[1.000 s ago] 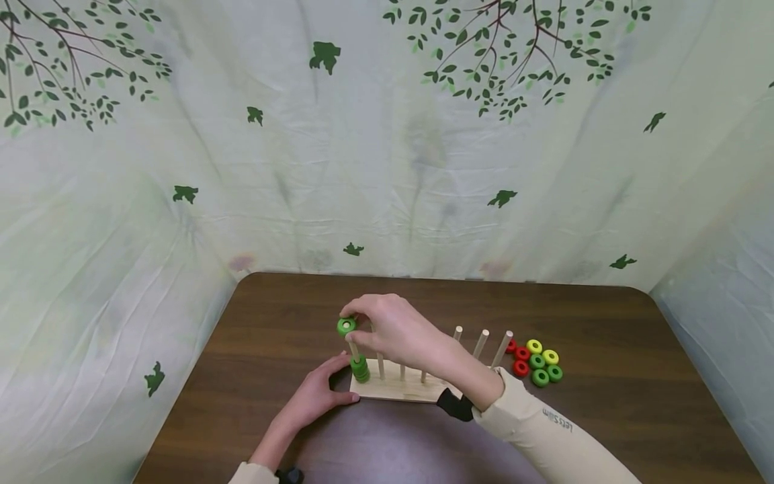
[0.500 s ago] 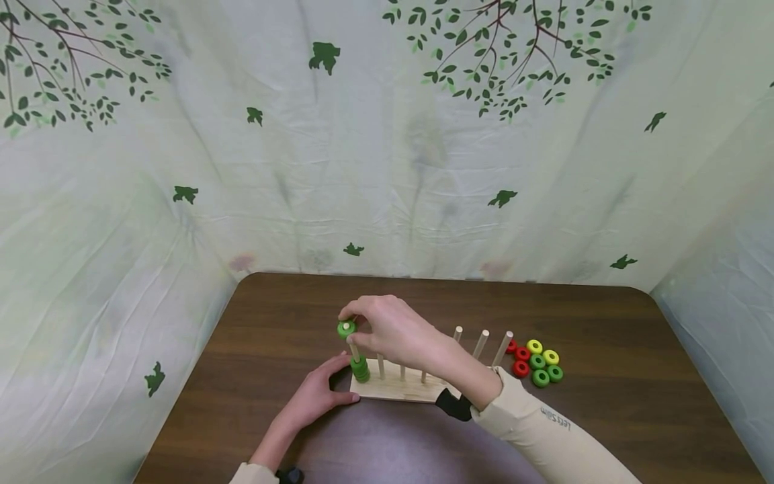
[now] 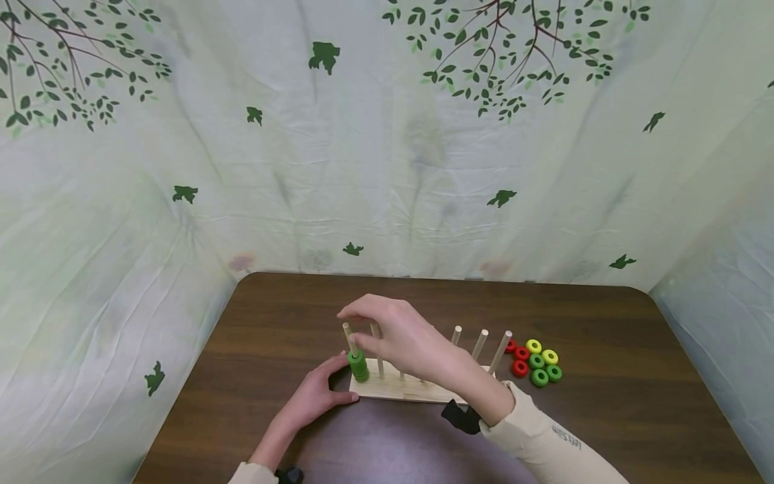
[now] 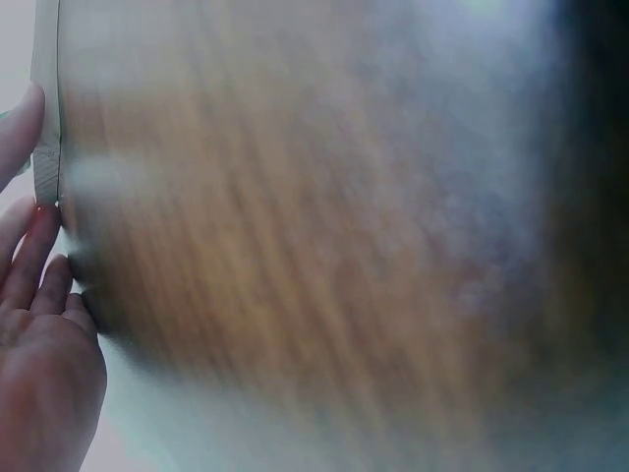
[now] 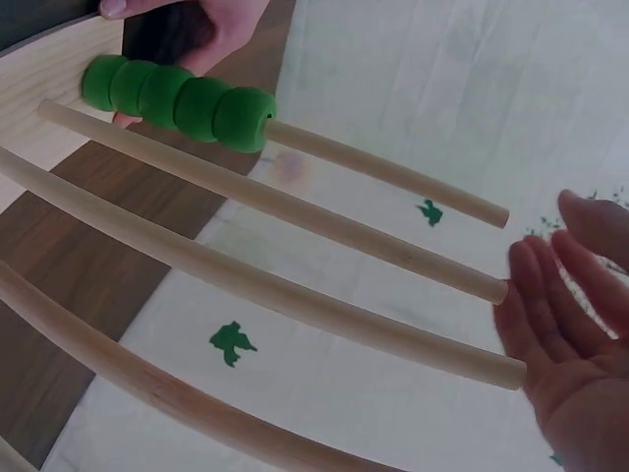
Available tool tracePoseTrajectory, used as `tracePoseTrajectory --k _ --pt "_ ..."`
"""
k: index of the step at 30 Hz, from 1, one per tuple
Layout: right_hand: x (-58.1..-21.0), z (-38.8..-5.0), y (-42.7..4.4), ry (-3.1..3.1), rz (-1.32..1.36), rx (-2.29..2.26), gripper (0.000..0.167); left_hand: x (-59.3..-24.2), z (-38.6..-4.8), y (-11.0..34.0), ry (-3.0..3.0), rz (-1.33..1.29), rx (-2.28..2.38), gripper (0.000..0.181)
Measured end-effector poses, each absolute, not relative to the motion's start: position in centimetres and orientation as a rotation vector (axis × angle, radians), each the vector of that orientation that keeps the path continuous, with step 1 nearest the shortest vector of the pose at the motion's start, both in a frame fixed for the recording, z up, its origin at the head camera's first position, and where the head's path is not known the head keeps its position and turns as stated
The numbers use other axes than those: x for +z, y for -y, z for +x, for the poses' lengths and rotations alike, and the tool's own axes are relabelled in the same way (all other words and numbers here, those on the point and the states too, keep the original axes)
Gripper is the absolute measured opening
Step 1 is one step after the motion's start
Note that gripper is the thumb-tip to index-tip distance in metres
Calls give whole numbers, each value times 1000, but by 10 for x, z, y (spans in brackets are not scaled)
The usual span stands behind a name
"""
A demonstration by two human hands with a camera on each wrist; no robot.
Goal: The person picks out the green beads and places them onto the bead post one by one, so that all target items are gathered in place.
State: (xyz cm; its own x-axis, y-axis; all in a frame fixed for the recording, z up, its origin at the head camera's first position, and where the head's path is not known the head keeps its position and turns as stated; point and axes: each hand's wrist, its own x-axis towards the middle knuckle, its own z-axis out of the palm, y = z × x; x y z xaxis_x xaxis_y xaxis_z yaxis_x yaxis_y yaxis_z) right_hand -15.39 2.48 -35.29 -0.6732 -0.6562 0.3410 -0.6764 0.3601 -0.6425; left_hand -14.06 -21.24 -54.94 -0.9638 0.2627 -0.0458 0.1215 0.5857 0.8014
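In the head view, a pale wooden peg board [image 3: 393, 388] stands on the table with a row of upright pegs. Several green rings [image 3: 358, 367] are stacked on its leftmost peg, seen larger as a green stack [image 5: 177, 101] in the right wrist view. My left hand [image 3: 319, 391] holds the board's left end, thumb at the front corner and fingers at the far side. The left wrist view has the board's edge [image 4: 46, 128] between thumb and fingers. Above the pegs, my right hand [image 3: 402, 331] has thumb and fingers spread, holding nothing, near the peg tips.
Right of the board lies a loose group of rings: red rings [image 3: 520, 368], yellow rings [image 3: 533, 347] and green rings [image 3: 540, 378]. The brown table [image 3: 290, 302] ends at a leaf-patterned cloth [image 3: 387, 168] behind. My right forearm crosses over the board's middle pegs.
My right hand has let go of a green ring at the leftmost peg's tip, and the ring has dropped onto the stack. The right fingers have opened; the left hand stays put.
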Motion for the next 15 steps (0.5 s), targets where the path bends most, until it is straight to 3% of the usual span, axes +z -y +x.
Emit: tracePoseTrajectory --k 15 --pt "-376 -115 -38 2249 1379 1429 29 -550 -140 212 -2679 325 1297 69"
